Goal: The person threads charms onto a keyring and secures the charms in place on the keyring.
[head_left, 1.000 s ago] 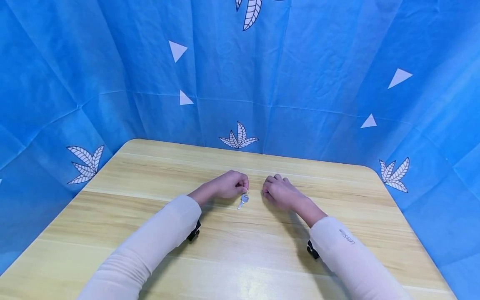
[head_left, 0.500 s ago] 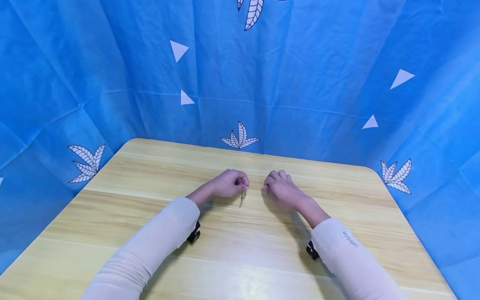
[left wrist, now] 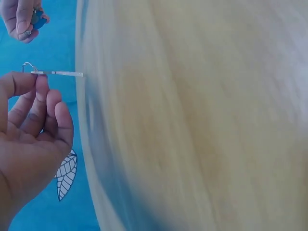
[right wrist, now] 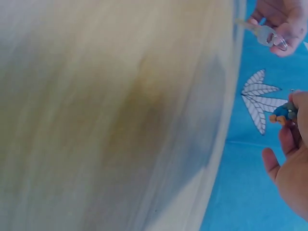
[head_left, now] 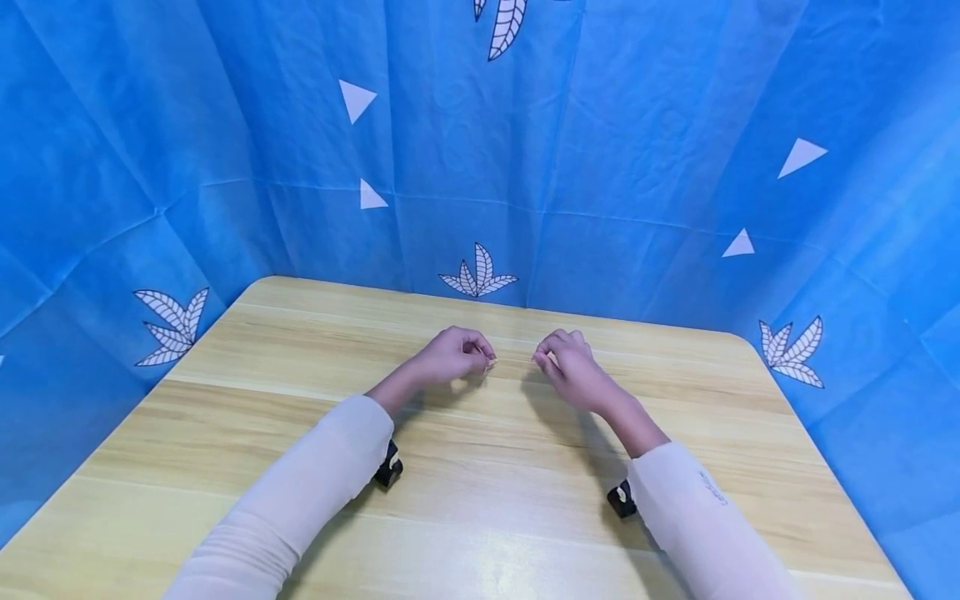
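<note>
Between left hand [head_left: 452, 356] fingertips, a pinched key [left wrist: 57, 73]; right hand [head_left: 570, 370] pinching a blue charm [right wrist: 284, 113].

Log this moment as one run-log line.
left hand: pinches key by ring | right hand: holds small blue charm | table: both raised above

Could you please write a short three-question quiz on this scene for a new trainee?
1. True or false: the left hand pinches a key by its ring.
2. What does the right hand hold? A) a small blue and orange charm B) a spoon C) nothing
3. Fill in: both hands are raised above the wooden ____.

Key: 1 true; 2 A; 3 table.
</note>
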Motion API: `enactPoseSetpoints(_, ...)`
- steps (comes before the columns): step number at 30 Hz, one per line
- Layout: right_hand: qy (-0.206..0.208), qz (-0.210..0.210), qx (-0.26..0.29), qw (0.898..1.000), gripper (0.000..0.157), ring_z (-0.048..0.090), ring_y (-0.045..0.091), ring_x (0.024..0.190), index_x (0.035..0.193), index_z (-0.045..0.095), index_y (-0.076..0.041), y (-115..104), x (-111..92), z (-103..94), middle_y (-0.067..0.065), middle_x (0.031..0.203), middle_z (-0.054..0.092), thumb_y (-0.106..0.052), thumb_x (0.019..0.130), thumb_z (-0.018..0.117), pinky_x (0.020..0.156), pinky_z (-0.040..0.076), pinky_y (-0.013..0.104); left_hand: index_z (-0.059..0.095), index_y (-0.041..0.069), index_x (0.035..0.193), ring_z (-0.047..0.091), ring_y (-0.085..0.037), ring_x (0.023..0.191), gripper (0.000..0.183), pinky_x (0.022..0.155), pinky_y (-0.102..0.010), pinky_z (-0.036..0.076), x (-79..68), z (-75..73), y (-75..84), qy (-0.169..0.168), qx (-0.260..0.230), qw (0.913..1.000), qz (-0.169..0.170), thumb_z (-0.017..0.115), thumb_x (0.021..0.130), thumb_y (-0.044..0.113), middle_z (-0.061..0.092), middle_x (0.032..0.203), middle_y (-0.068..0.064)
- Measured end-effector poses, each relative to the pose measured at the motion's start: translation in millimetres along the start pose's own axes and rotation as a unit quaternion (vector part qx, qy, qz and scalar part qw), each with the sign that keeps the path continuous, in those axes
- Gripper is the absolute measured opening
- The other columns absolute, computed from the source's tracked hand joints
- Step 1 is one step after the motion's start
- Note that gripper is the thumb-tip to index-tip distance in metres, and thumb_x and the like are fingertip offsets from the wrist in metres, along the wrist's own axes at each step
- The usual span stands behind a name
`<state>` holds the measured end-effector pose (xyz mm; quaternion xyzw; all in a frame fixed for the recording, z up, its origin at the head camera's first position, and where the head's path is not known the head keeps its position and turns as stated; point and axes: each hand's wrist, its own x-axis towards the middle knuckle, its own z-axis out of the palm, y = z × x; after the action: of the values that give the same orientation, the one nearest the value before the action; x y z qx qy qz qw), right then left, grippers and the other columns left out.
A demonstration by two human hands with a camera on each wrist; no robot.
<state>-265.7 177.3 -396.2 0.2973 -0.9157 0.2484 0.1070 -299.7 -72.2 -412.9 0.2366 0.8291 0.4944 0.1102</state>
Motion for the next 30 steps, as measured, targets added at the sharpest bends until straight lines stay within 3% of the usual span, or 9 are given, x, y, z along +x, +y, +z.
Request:
enactPoseSetpoints(8, 0.024, 0.005, 0.060, 0.998, 0.011, 0.039, 0.025, 0.088, 0.085, 0.058, -0.010, -3, 0, -8.2, 0.003, 0.097, 0.057, -0.010, 0.094, 0.051, 0.079, 0.029, 0.037, 0.067, 0.009, 0.094, 0.060, -0.019, 0.081, 0.010, 0.074, -0.035, 0.053, 2.1, 4.9, 7.1, 0.029, -0.065, 0.9970, -0.029, 0.060, 0.086, 0.007, 0.066, 0.089, -0.007)
enactPoseSetpoints(14, 0.047, 0.010, 0.088, 0.995, 0.011, 0.041, 0.027, 0.087, 0.083, 0.055, -0.013, -8, 1, -8.8, 0.002, 0.092, 0.056, -0.008, 0.092, 0.052, 0.075, 0.032, 0.035, 0.069, 0.006, 0.092, 0.065, -0.016, 0.081, 0.010, 0.073, -0.035, 0.054, 1.6, 9.3, 14.3, 0.044, -0.106, 0.9926, -0.038, 0.061, 0.087, 0.008, 0.070, 0.091, -0.005)
enactPoseSetpoints(17, 0.056, 0.012, 0.104, 0.993, 0.010, 0.042, 0.028, 0.086, 0.083, 0.055, -0.014, -12, 1, -7.3, 0.000, 0.091, 0.056, -0.009, 0.092, 0.053, 0.073, 0.034, 0.034, 0.070, 0.004, 0.093, 0.066, -0.023, 0.084, 0.010, 0.078, -0.039, 0.054, -1.7, 9.9, 21.3, 0.046, -0.128, 0.9899, -0.041, 0.063, 0.088, 0.009, 0.070, 0.091, -0.007)
enactPoseSetpoints(21, 0.071, 0.006, 0.120, 0.990, 0.011, 0.043, 0.034, 0.087, 0.083, 0.053, -0.015, -16, 1, -5.4, -0.002, 0.090, 0.055, -0.009, 0.092, 0.052, 0.072, 0.034, 0.034, 0.070, 0.003, 0.094, 0.065, -0.032, 0.086, 0.012, 0.080, -0.040, 0.054, -4.0, 11.3, 26.7, 0.048, -0.146, 0.9876, -0.033, 0.064, 0.090, 0.013, 0.070, 0.088, -0.009)
enactPoseSetpoints(30, 0.099, 0.000, 0.176, 0.979, 0.013, 0.042, 0.022, 0.086, 0.083, 0.055, -0.011, -21, 2, -2.4, -0.001, 0.084, 0.055, -0.005, 0.093, 0.051, 0.072, 0.037, 0.042, 0.069, 0.004, 0.095, 0.064, -0.023, 0.082, 0.015, 0.080, -0.036, 0.054, -4.8, 14.7, 33.6, 0.050, -0.176, 0.9832, -0.005, 0.067, 0.090, 0.017, 0.069, 0.087, -0.009)
